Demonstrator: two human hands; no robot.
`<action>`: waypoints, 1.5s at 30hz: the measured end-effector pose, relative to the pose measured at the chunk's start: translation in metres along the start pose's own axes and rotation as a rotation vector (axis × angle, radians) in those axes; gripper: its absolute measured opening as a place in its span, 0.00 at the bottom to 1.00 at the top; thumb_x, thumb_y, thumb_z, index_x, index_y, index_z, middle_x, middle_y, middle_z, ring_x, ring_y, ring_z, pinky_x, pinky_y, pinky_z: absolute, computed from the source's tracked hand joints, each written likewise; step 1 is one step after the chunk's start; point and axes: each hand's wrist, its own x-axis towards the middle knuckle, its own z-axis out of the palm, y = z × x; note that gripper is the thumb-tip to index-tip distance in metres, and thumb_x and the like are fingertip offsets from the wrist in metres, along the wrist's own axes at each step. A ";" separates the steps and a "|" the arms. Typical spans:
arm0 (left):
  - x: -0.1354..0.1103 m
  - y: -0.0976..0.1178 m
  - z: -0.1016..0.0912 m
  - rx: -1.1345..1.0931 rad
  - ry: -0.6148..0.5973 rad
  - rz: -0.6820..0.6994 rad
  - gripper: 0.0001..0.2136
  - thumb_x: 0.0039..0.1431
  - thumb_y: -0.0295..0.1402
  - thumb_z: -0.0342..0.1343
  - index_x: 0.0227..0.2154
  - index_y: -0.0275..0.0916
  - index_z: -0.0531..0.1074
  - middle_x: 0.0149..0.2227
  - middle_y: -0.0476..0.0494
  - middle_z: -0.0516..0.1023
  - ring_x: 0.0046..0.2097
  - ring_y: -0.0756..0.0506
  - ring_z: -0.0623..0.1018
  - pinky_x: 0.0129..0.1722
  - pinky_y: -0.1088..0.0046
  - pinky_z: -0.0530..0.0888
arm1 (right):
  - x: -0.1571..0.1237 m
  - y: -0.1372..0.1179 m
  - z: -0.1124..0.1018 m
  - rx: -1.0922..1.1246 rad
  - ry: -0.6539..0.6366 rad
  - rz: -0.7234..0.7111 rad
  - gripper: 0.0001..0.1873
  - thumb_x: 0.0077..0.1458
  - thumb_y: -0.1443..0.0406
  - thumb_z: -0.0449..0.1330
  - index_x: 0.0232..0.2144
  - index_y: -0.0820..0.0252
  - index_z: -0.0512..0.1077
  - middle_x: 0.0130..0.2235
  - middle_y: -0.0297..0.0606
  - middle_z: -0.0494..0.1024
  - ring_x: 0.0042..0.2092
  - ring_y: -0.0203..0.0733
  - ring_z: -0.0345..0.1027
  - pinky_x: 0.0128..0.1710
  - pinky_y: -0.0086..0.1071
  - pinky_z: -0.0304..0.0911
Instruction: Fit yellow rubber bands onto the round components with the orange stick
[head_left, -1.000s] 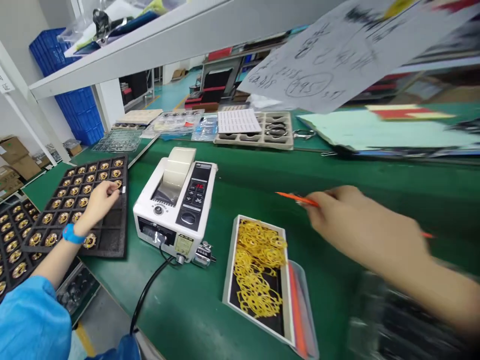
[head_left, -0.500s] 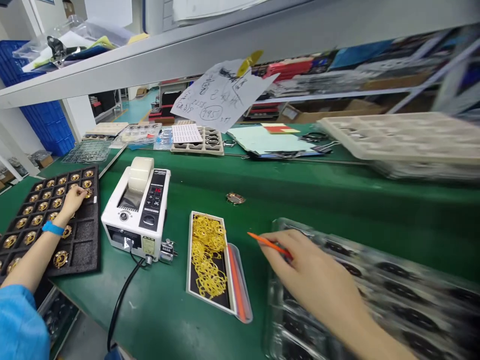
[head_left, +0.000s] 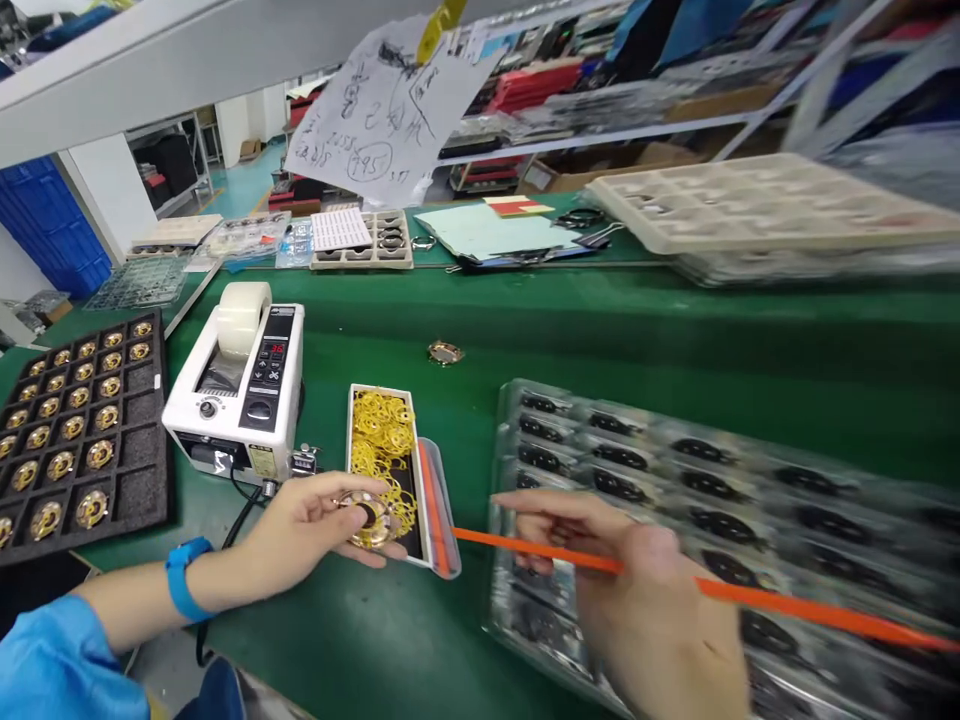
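Note:
My left hand (head_left: 319,530) is closed around a round gold watch case (head_left: 375,528) with a dark centre. It hovers over the lower end of a white box (head_left: 356,400) of yellow ring-shaped pieces (head_left: 382,425). Further right, my right hand (head_left: 637,570) grips a long, thin orange stick (head_left: 787,598) that runs through the hand, its tip pointing left toward the watch case. Beneath the right hand lies a clear plastic tray (head_left: 517,395) with black oval parts in its pockets. Beside the white box sits a clear case (head_left: 442,500) with orange strips inside.
At left, a black foam tray (head_left: 142,490) holds rows of gold watch cases. Between it and the white box stands a white tape dispenser (head_left: 240,370). Another gold piece (head_left: 446,352) lies alone on the green mat. Beige trays (head_left: 750,210) are stacked at back right.
My left hand has come from the black foam tray to the middle, carrying a watch case. The right hand has turned, and more of the orange stick shows. The view has shifted.

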 end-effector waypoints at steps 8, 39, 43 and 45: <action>0.014 -0.020 -0.009 -0.314 0.089 -0.090 0.12 0.53 0.35 0.59 0.40 0.38 0.68 0.38 0.43 0.80 0.44 0.42 0.81 0.49 0.61 0.76 | -0.034 -0.026 0.033 -0.048 -0.067 0.014 0.11 0.62 0.57 0.56 0.33 0.52 0.77 0.35 0.41 0.79 0.39 0.48 0.74 0.39 0.39 0.69; 0.007 -0.023 -0.011 -0.360 -0.066 -0.035 0.17 0.62 0.25 0.51 0.50 0.44 0.73 0.48 0.43 0.80 0.51 0.44 0.79 0.49 0.70 0.74 | -0.031 -0.001 0.035 -0.234 -0.327 -0.513 0.12 0.61 0.76 0.52 0.43 0.60 0.71 0.39 0.42 0.79 0.41 0.38 0.75 0.39 0.28 0.74; 0.008 -0.024 -0.012 -0.330 -0.052 -0.054 0.16 0.62 0.25 0.50 0.50 0.44 0.73 0.47 0.43 0.81 0.51 0.44 0.79 0.49 0.71 0.74 | -0.031 0.003 0.033 -0.456 -0.360 -0.798 0.15 0.63 0.76 0.47 0.44 0.66 0.72 0.41 0.46 0.79 0.47 0.43 0.72 0.44 0.34 0.72; 0.009 -0.024 -0.012 -0.322 -0.044 -0.064 0.16 0.61 0.25 0.51 0.50 0.43 0.73 0.47 0.43 0.81 0.51 0.44 0.79 0.49 0.72 0.74 | -0.031 0.004 0.033 -0.559 -0.407 -0.861 0.18 0.65 0.76 0.43 0.44 0.68 0.72 0.42 0.47 0.79 0.49 0.45 0.71 0.45 0.37 0.71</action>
